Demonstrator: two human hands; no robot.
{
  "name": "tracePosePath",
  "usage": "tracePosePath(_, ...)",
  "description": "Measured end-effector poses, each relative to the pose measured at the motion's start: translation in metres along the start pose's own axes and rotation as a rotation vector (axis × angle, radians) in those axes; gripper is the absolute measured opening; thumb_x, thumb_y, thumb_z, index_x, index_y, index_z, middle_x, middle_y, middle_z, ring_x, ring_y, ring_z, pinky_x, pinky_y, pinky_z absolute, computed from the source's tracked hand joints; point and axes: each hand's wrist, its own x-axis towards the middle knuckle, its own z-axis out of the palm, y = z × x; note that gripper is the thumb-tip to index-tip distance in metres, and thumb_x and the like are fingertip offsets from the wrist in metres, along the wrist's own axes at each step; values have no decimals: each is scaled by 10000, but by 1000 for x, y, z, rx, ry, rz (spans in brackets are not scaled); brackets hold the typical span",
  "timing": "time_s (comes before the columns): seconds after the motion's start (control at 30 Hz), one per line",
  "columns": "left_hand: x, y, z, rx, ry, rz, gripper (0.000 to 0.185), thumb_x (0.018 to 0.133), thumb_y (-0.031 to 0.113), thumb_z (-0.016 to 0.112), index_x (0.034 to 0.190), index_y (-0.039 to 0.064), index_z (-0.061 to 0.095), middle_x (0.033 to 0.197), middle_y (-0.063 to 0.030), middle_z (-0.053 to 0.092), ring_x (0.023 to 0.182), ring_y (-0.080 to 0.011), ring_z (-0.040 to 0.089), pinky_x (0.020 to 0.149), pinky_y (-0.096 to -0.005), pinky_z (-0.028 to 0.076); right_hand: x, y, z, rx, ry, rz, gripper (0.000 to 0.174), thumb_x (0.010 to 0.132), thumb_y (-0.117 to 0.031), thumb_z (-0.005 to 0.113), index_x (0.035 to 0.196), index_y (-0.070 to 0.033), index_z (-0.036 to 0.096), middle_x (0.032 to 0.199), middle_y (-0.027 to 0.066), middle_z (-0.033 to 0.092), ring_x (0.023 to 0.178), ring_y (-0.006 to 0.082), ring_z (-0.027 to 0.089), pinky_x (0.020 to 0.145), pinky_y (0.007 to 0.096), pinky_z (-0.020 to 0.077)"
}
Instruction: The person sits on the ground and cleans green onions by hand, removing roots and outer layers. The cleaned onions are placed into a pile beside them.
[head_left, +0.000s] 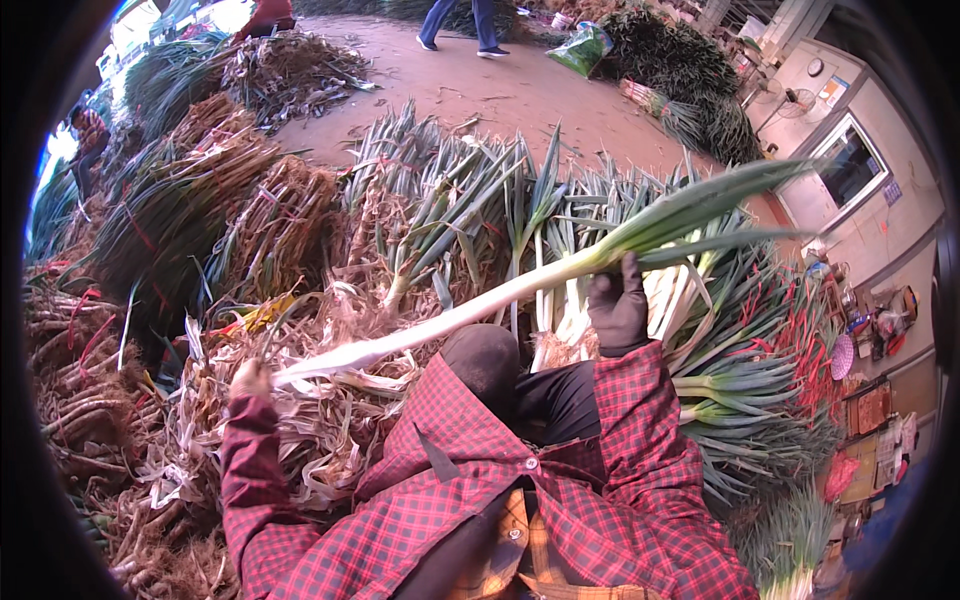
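Observation:
One long green onion (450, 319), with a white shaft and green leaves, slants across the view in front of me. My left hand (251, 377) is at its lower white end, fingers closed around it. My gloved right hand (619, 306) supports the stalk from below where the white turns green, the thumb or a finger raised against it; the full grip is partly hidden. Peeled onions with white shafts (667, 300) lie just beyond my right hand. Dry peeled husks (330, 450) are heaped below and beside my left hand.
Bundles of unpeeled green onions (427, 187) stand ahead, with more root-end piles (82, 405) at the left. Red ties (814, 352) hang at the right, by a wall with a window (847, 165). A person walks on the floor at the top; another is at far left.

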Motion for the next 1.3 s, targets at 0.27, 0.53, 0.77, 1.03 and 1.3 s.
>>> tracePosePath(0.27,-67,204,16,-650,-455,542,472,962,158,557,1414,42,484,1365,-155,565,1319,-267,493,1127,-387,369,-17,81,33,204,-369,395,369,954,-440,597,1123,-116,652,989,107,716,839,219,694,627,360,575)
tracePosePath(0.53,-116,294,94,-485,-30,632,485,795,129,816,1239,53,636,1033,-92,696,846,-158,658,750,-305,530,-52,93,44,-609,-279,364,367,952,-327,675,1236,-116,579,1042,19,674,876,124,667,688,263,533)
tracePosePath(0.77,-113,269,90,-515,-323,693,549,837,144,788,1332,72,561,1068,-111,693,964,-183,683,842,-312,546,-45,110,21,-586,-147,262,227,994,-321,611,1103,-122,624,891,2,661,738,127,656,636,265,526)
tracePosePath(1.03,-138,197,69,-703,-657,87,453,954,112,638,1390,61,526,1015,-48,689,764,-79,596,698,-238,522,-13,103,-25,48,-93,369,306,1014,-308,553,1218,-82,586,1124,99,655,1056,283,633,930,433,537)
tracePosePath(1.3,-146,195,74,-632,-429,39,278,1041,245,519,1197,47,638,849,-31,708,609,-57,545,572,-230,484,-37,115,-7,-120,-52,406,257,1008,-297,576,1212,-143,553,1111,76,645,1088,289,634,901,481,549)
